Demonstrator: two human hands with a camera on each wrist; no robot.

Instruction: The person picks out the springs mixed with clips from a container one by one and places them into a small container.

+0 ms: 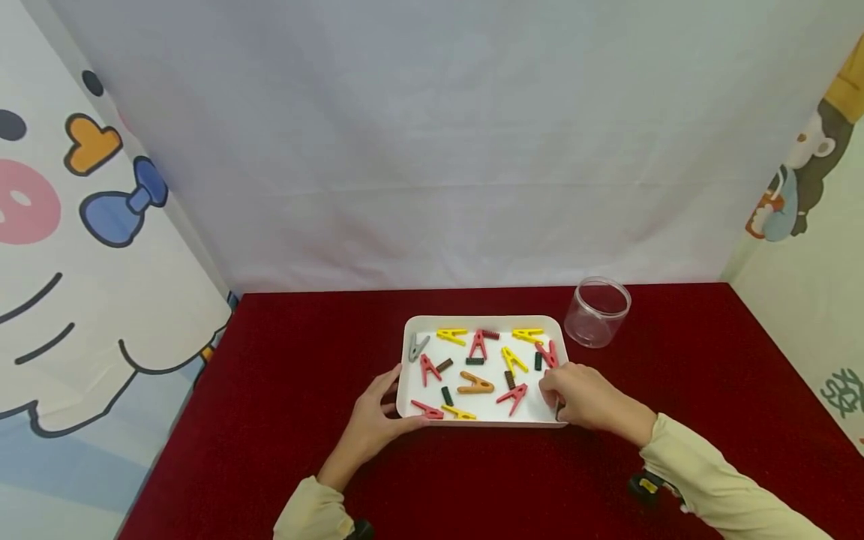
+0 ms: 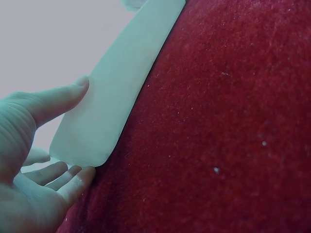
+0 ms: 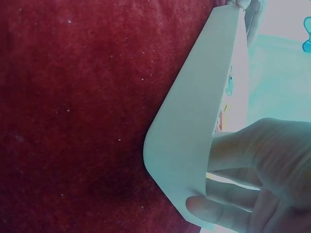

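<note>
A shallow white tray [image 1: 482,423] lies on the red cloth with plastic clothespins and small dark ridged pieces spread in it. My left hand [image 1: 371,416] holds its front left corner; in the left wrist view the thumb [image 2: 68,99] lies on the front wall and the fingers [image 2: 73,184] touch the short side. My right hand [image 1: 587,394] reaches into the front right corner with bent fingers. A small dark piece [image 1: 559,409] shows at these fingers, but whether they pinch it is hidden. In the right wrist view one finger [image 3: 216,211] overlaps the tray wall [image 3: 189,111].
Behind the tray's right end stands a clear round jar [image 1: 594,319] without a lid. Yellow clothespins [image 1: 451,335], red clothespins [image 1: 430,369], an orange-brown one [image 1: 475,383] and a grey one [image 1: 417,346] lie apart in the tray. A white curtain [image 1: 472,150] borders the table's back.
</note>
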